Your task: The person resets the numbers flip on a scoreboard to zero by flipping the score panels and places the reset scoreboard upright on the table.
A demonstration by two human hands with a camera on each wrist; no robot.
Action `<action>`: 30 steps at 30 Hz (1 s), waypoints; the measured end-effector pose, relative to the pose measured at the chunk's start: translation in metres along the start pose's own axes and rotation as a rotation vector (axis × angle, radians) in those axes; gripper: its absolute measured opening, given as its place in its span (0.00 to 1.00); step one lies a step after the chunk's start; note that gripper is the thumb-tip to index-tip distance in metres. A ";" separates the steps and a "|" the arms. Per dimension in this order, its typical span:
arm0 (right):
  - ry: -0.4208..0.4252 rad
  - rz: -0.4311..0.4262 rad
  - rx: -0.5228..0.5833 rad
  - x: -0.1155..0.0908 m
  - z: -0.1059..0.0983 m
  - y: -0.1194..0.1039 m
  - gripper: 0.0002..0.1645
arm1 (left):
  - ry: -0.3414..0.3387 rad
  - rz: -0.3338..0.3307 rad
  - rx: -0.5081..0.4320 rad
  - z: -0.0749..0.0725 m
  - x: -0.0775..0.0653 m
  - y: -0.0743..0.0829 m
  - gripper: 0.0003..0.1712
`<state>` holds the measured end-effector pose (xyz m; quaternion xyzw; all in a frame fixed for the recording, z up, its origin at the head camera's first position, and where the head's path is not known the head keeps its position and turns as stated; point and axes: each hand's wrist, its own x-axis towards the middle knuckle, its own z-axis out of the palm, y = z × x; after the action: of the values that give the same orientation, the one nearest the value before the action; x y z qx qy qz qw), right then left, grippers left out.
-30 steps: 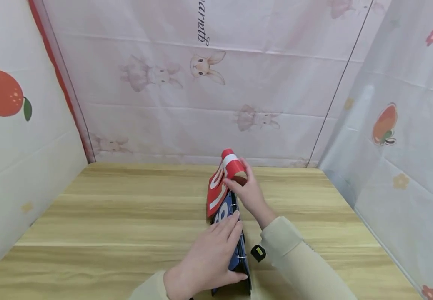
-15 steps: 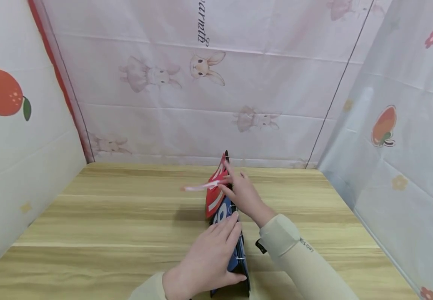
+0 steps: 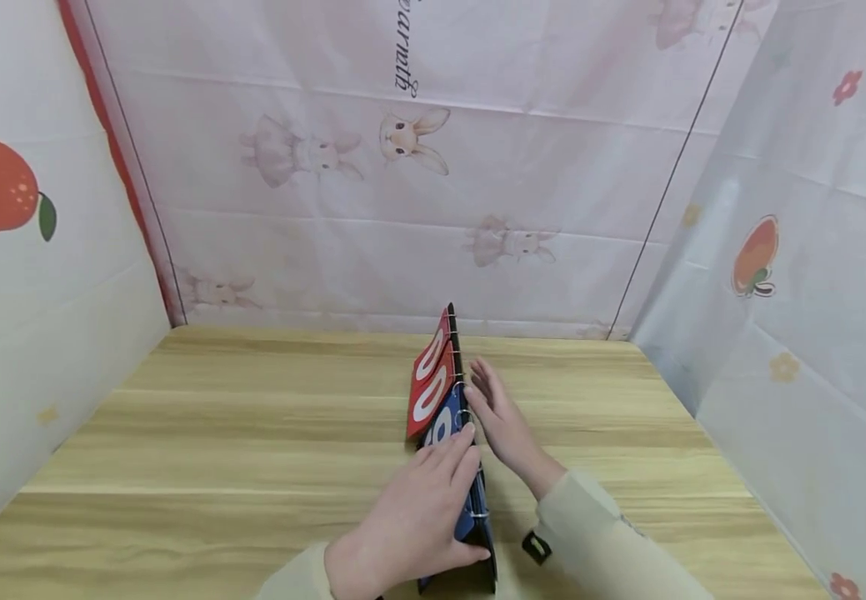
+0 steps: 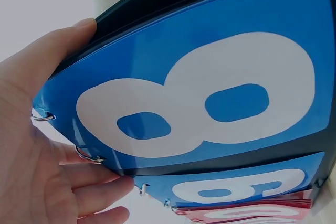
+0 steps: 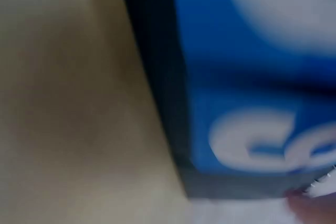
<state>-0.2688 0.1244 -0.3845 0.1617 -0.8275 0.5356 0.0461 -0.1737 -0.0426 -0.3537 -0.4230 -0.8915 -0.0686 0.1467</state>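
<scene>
On the table (image 3: pixel 252 467), head view: the scoreboard (image 3: pixel 451 402) has both red cards (image 3: pixel 425 367) at 0, seemingly done; the left hand (image 3: pixel 413 517) grips its top, the right hand (image 3: pixel 509 429) is spread, holding nothing. Left wrist: blue card (image 4: pixel 184 69) reads 8, perhaps still to do. Right wrist: blurred.

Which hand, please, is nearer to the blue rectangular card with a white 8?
The left hand; it spans the ringed edge of the blue card. The right hand is farther along the black board, near the red number cards.
</scene>
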 end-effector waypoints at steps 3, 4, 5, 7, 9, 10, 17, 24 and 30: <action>-0.079 0.231 0.190 -0.025 0.000 0.009 0.45 | 0.014 0.013 0.038 0.000 0.001 0.001 0.56; -0.119 0.283 0.234 -0.031 0.000 0.011 0.46 | 0.021 0.019 0.062 -0.001 0.001 0.001 0.56; -0.166 0.316 0.285 -0.036 0.000 0.012 0.47 | 0.029 0.021 0.084 -0.002 0.001 0.001 0.56; -0.248 0.350 0.356 -0.043 0.001 0.012 0.48 | 0.051 0.026 0.123 -0.004 0.000 0.001 0.57; -0.288 0.348 0.369 -0.047 0.002 0.011 0.49 | 0.078 0.034 0.147 -0.006 -0.001 0.003 0.57; -0.293 0.344 0.369 -0.049 0.002 0.010 0.49 | 0.090 0.040 0.153 -0.007 -0.001 0.004 0.57; -0.228 0.333 0.364 -0.055 0.000 0.007 0.45 | 0.119 0.084 0.168 -0.008 0.001 0.011 0.54; 0.066 0.319 0.358 -0.053 -0.009 0.001 0.46 | 0.106 0.071 0.233 -0.010 0.001 0.018 0.45; 0.164 0.271 0.605 -0.050 -0.026 -0.023 0.37 | 0.105 0.051 0.240 -0.013 0.001 0.021 0.46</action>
<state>-0.2173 0.1504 -0.3662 0.0132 -0.6387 0.7693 -0.0091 -0.1553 -0.0315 -0.3414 -0.4206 -0.8735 0.0201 0.2443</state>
